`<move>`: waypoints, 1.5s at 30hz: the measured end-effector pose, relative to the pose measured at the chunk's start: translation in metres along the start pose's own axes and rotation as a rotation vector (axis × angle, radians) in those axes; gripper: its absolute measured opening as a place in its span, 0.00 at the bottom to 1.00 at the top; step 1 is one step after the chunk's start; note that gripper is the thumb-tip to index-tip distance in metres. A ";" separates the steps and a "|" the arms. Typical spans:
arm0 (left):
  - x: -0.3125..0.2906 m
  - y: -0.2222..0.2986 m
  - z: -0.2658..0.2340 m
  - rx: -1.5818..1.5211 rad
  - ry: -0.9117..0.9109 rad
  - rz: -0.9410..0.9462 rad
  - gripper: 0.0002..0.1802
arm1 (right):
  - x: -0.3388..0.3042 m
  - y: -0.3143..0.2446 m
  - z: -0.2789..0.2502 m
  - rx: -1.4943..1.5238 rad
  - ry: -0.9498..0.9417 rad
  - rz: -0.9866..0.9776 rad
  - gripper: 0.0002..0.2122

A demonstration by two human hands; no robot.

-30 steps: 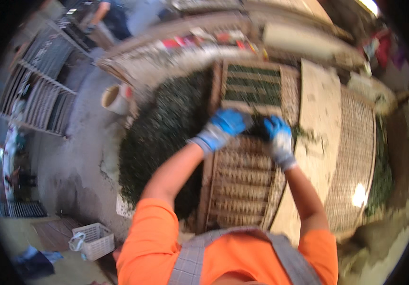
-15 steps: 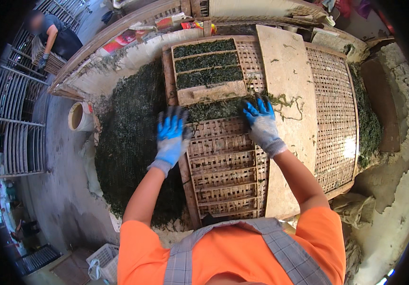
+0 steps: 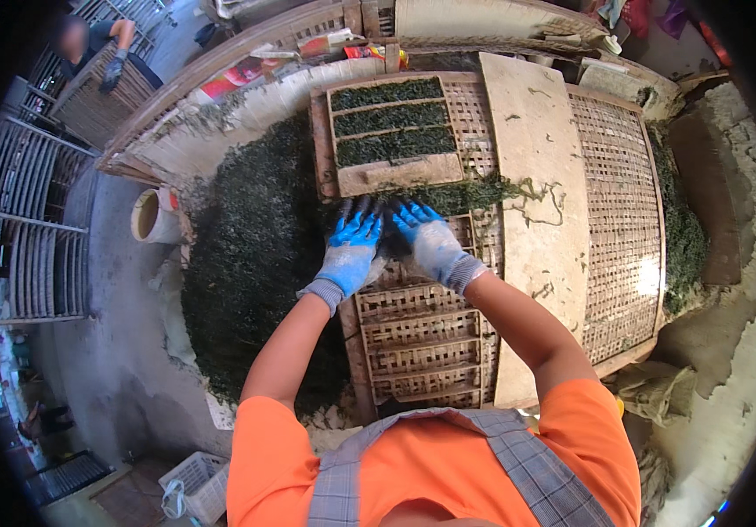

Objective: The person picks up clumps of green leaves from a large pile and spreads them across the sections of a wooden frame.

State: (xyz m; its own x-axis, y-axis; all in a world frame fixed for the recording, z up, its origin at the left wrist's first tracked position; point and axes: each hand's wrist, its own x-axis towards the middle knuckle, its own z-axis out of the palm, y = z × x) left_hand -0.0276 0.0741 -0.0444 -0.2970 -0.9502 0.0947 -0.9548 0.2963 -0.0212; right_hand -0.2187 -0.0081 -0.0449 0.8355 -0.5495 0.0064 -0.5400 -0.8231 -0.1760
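Left of the middle, one broad heap of dark green, seaweed-like shreds (image 3: 246,263) fills much of the view, close beside the working area, apparently so that it can be reached easily. To the right, one stretch of woven lattice (image 3: 619,220) reaches toward a pale wall; a second stretch (image 3: 474,132) shows left of the board, and I cannot tell whether they join underneath.

Between them, one long pale board (image 3: 540,176) runs from far to near, perhaps to keep that strip covered. Left of it lies one slatted wooden frame (image 3: 422,332), its near rows bare; several slats show, but the arms hide some, so I give no full count.

At the near left sits one white plastic crate (image 3: 195,487); farther off, one bucket (image 3: 156,218) stands beside the heap.

Two gloved hands meet over the frame. The left hand (image 3: 351,249) and right hand (image 3: 430,237) lie side by side, backs up, fingers extended and slightly spread, neither visibly gripping anything; what lies under the fingertips is hidden. Their closeness suggests even pressure on the green row (image 3: 457,195) just beyond.

Past that row, one wooden block (image 3: 400,174) lies crosswise, perhaps as a straight edge, with three filled green strips (image 3: 393,117) beyond it.
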 end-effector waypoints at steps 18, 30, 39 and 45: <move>0.011 -0.066 -0.031 -0.134 -0.409 -0.500 0.45 | 0.056 -0.035 -0.005 0.067 -0.201 -0.058 0.22; 0.082 -0.049 -0.144 -1.156 -0.507 -0.118 0.24 | 0.042 -0.026 -0.030 0.279 -0.141 -0.019 0.17; 0.029 -0.006 -0.064 0.069 0.176 0.071 0.27 | -0.006 0.015 -0.065 0.492 0.576 0.305 0.15; -0.012 -0.014 -0.027 -0.108 0.171 -0.080 0.20 | -0.016 0.034 -0.019 0.111 0.175 0.176 0.21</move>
State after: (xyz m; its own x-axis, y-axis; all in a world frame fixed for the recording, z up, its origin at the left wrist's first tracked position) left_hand -0.0104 0.0842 -0.0180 -0.2056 -0.9437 0.2590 -0.9663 0.2377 0.0991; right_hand -0.2522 -0.0304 -0.0319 0.6944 -0.7069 0.1346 -0.6527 -0.6975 -0.2959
